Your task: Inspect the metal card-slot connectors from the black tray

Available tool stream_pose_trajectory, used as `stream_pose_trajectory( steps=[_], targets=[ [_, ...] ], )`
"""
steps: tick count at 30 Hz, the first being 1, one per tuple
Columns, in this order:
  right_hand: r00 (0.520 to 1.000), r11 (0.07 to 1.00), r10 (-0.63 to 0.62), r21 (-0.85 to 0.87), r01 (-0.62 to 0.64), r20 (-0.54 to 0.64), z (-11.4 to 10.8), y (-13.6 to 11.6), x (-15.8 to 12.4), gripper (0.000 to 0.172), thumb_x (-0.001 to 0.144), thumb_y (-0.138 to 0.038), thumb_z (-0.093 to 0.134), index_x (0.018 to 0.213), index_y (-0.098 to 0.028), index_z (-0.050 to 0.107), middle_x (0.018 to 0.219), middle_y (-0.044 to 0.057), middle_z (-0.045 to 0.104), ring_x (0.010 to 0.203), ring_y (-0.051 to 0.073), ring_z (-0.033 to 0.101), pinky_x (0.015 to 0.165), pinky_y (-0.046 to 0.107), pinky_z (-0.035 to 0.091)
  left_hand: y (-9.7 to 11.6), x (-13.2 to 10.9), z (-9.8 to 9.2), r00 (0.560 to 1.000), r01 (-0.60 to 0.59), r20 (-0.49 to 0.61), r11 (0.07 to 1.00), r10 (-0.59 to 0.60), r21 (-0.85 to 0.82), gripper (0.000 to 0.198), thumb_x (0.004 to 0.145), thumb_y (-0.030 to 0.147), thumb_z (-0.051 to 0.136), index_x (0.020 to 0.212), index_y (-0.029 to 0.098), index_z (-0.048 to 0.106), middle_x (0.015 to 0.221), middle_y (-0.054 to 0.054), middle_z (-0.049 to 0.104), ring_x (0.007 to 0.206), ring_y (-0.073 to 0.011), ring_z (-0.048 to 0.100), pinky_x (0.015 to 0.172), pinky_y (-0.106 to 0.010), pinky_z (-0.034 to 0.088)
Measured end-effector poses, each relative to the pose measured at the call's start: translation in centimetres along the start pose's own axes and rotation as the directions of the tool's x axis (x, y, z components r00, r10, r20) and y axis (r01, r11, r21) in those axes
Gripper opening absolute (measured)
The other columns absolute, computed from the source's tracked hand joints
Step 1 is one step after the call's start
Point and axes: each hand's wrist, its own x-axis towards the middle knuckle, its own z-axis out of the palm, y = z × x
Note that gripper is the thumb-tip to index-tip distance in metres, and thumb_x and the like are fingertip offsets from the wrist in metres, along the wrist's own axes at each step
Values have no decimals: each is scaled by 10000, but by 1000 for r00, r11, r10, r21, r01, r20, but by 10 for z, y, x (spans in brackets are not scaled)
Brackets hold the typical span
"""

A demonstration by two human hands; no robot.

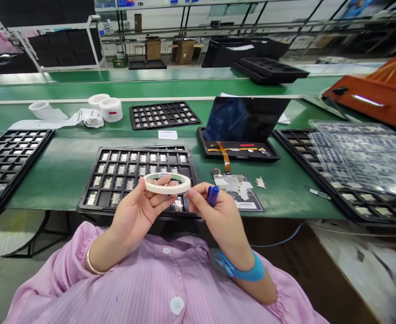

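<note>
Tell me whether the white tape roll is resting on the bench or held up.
Held up: the left hand supports the white tape roll from below, thumb at its rim.

Gap between left tray (26,166), middle tray (90,180); raised screen (243,119) (black) blocks reach behind.

Tape roll (166,190) and blue pen (213,196) in hand

The narrow off-white ring lies nearly flat in the left hand (138,211), its edge at the right hand's (216,209) fingertips. The pen's blue end pokes above the right hand's grip.
</note>
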Motion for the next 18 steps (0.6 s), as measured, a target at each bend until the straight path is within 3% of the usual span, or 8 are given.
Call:
stream_pose_trajectory(
  steps=[2,5,10,18],
  targets=[
    [997,991,-48,-131,40,-59,2,1,-1,262,914,-392,673,744,-201,620,608,-17,577,566,126,503,550,265,387,-2,-1,-1,996,-84,19,994,83,72,323,1058,306,440,974,116,687,1083,-113,780,1002,-237,753,952,-374,574],
    [983,976,-141,-185,118,-114,9,0,-7,140,900,-335,697,864,-217,632,718,-5,641,612,143,563,568,271,435,-6,-3,-2,982,-187,38,970,184,157,232,986,351,602,917,140,668,1092,-110,778,1030,-269,744,1004,-436,535],
    [945,926,-319,-239,294,-72,25,-2,-15,116,902,-230,703,954,-246,601,772,-35,623,599,115,542,568,251,452,-15,-6,-2,964,-266,42,946,262,184,239,885,355,746,954,166,617,1122,-107,771,1096,-273,720,1042,-439,499],
    [909,896,-392,-284,342,-144,32,5,-14,232,904,-159,676,1075,-259,556,979,-11,639,642,104,561,612,262,497,-18,-9,-7,990,-116,92,989,107,93,86,957,195,582,925,141,641,1234,-135,727,1221,-249,653,1081,-407,477]
  ],
)
